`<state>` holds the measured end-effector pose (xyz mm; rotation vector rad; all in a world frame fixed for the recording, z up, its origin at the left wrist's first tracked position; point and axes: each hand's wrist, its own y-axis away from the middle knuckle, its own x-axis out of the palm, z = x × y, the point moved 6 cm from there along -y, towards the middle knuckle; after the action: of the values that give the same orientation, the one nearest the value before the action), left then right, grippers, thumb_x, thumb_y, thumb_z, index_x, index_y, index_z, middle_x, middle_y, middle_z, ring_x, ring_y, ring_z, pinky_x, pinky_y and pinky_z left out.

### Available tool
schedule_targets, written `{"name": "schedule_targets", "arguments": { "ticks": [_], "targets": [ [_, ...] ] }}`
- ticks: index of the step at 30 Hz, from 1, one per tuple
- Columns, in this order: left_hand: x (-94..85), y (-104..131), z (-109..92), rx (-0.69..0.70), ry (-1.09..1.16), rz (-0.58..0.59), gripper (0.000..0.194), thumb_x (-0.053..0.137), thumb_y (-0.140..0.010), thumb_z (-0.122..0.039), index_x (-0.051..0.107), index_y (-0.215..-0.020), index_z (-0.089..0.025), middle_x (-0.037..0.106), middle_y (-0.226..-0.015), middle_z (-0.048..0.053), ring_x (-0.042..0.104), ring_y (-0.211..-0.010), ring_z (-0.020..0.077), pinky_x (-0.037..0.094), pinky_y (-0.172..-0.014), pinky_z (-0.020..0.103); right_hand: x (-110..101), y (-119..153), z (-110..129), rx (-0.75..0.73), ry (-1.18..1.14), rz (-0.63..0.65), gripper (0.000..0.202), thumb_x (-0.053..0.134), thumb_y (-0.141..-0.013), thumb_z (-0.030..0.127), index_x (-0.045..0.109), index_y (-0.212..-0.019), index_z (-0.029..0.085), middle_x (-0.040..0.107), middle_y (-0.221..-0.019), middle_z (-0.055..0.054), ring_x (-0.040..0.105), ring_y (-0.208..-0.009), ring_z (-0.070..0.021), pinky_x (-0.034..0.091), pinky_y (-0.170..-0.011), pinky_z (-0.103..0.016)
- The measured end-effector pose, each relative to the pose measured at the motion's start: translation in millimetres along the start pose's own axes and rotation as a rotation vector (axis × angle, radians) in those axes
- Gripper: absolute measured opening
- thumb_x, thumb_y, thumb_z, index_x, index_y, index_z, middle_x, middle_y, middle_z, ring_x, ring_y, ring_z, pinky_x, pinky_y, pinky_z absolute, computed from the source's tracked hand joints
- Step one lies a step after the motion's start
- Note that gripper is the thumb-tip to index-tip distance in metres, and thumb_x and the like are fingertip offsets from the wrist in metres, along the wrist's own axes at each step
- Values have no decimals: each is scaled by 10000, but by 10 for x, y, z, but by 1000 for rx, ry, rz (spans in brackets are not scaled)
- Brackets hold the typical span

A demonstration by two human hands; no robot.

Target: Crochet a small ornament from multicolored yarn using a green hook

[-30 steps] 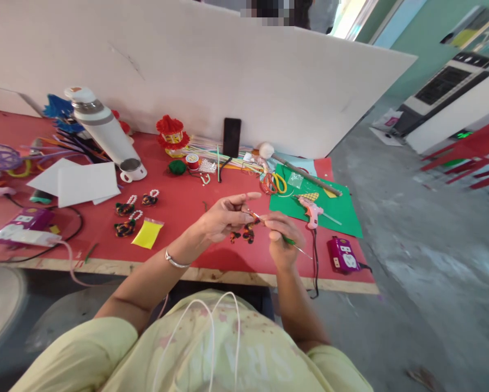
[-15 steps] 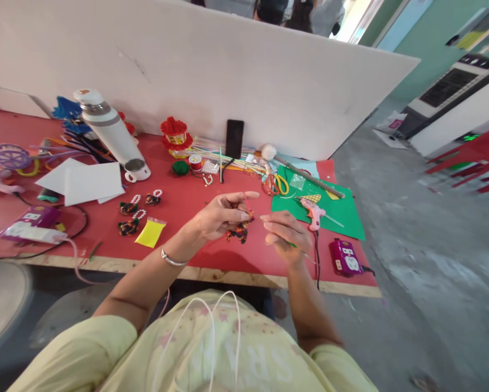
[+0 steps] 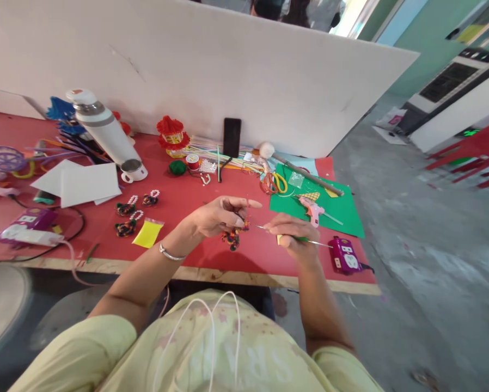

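The left hand (image 3: 224, 216) grips the yarn piece (image 3: 233, 238), a dark, multicoloured bit of work, pinched between thumb and bent fingers while the index finger reaches out to the right. A reddish strand shows at that finger. The yarn piece hangs just below the thumb, above the red table (image 3: 212, 253), and lies to the left of the right hand (image 3: 293, 234), apart from it.

The right hand is closed on the hook (image 3: 301, 238), which has a green handle and thin metal ends. One end points left at the yarn piece, with a small gap between them; the other sticks out past the hand towards the purple box (image 3: 345, 255) near the table's right end.

Well to the left of the yarn piece lie three charms (image 3: 126, 228) with white bead loops, and a yellow packet (image 3: 148, 232) just beside them. Beyond the right hand, the pink glue gun (image 3: 312, 209) rests on the green sheet (image 3: 342, 218), with the scissors (image 3: 280, 183) at the sheet's left edge. Farther back, the phone (image 3: 232, 137) stands against the white board (image 3: 187, 71). The green yarn ball (image 3: 177, 167) sits beside the red spool (image 3: 193, 161), and the cup (image 3: 134, 170) is at the foot of the tilted-looking flask (image 3: 108, 126).
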<state>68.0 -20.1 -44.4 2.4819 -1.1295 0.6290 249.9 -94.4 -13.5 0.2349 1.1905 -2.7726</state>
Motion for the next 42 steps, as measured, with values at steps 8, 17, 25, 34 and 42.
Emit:
{"name": "schedule_targets", "arguments": {
  "ticks": [8,17,25,34,42],
  "targets": [
    [37,-51,77,374,-336,-361,587,856,-687,-138,785,-1270,-157,644,-685,-24,550,-575,86,435,-561,213,288,367,-391,225,102,-485,237,696,-964,486,824,-991,288,839,-972,-52,789,-875,-207,661,-751,-361],
    [60,-78,233,103,83,-173,557,952,-629,-192,830,-1172,-186,614,-641,-42,312,-419,0,189,-410,176,366,311,-444,27,65,-619,298,669,-950,586,791,-1001,319,814,-931,-27,776,-896,-213,649,-796,-400],
    [-66,51,-5,74,-228,-103,534,927,-633,-158,838,-1160,-143,790,-820,102,595,-579,102,367,-496,211,14,-89,-616,232,-324,-32,306,798,-856,557,813,-778,262,804,-717,-26,735,-683,-194,602,-705,-387],
    [-111,19,10,53,-346,-135,584,861,-639,-148,802,-1218,-106,803,-842,99,606,-572,99,404,-508,212,-81,-193,-493,211,-187,52,230,803,-872,502,858,-840,281,821,-737,-37,760,-705,-215,608,-743,-404],
    [-221,-10,4,150,-335,-390,623,895,-622,-150,771,-1225,-52,750,-689,36,600,-546,92,435,-526,204,168,-133,-61,-180,521,149,284,800,-902,220,788,-1170,315,845,-1036,-44,763,-907,-205,617,-806,-375]
  ]
}}
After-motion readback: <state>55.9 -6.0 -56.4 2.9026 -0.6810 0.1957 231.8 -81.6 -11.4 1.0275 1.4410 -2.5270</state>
